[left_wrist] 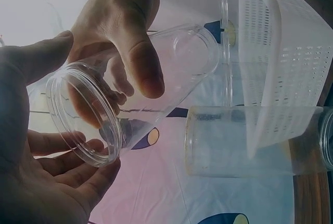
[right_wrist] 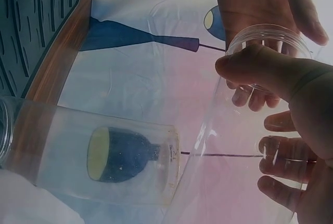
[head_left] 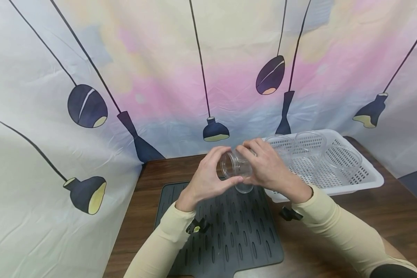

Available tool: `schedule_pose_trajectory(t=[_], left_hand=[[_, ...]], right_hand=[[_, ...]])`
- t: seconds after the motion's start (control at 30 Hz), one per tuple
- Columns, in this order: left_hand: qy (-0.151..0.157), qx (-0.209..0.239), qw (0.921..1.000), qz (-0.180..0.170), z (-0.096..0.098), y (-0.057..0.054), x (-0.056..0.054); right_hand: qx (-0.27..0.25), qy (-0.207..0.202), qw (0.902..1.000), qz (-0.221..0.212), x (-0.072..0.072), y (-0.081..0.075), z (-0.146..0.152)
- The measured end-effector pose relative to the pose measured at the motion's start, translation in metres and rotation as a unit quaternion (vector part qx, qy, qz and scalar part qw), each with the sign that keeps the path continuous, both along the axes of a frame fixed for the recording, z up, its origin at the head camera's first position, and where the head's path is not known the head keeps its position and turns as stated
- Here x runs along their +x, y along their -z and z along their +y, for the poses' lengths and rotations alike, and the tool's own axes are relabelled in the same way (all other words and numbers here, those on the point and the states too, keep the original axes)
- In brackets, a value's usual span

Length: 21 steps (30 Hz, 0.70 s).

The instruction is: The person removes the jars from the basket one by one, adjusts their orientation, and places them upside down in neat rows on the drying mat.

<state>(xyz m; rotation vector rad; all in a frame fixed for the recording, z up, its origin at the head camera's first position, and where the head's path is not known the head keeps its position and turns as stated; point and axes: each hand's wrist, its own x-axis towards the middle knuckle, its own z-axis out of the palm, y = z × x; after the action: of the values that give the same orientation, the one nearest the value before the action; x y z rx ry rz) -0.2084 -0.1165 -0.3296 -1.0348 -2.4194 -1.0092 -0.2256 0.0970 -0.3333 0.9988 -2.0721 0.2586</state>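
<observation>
Both hands hold a clear jar (head_left: 242, 165) tilted above the mat, its ringed mouth toward the left hand. My left hand (head_left: 205, 175) curves its fingers and thumb around the threaded rim, seen close in the left wrist view. The right hand (head_left: 268, 166) grips the body of the jar, thumb on the near side and fingers behind. A second clear jar (left_wrist: 250, 143) stands mouth down on the dark drying mat (head_left: 226, 235); in the head view the hands and held jar hide most of it.
A white perforated basket (head_left: 368, 184) stands to the right on the wooden table (head_left: 135, 216), with three clear jars (head_left: 344, 160) upright in it. Behind the table hangs a cloth (head_left: 173, 77) printed with lamps. A dark camera is strapped to each wrist.
</observation>
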Motion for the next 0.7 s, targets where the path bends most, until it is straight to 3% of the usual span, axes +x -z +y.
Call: schedule_pose_trajectory(t=[0.7], left_hand=[[-0.012, 0.006, 0.9998, 0.015, -0.0012, 0.001, 0.0001]], right_hand=[[0.014, 0.013, 0.9998, 0.003, 0.0006, -0.0007, -0.001]])
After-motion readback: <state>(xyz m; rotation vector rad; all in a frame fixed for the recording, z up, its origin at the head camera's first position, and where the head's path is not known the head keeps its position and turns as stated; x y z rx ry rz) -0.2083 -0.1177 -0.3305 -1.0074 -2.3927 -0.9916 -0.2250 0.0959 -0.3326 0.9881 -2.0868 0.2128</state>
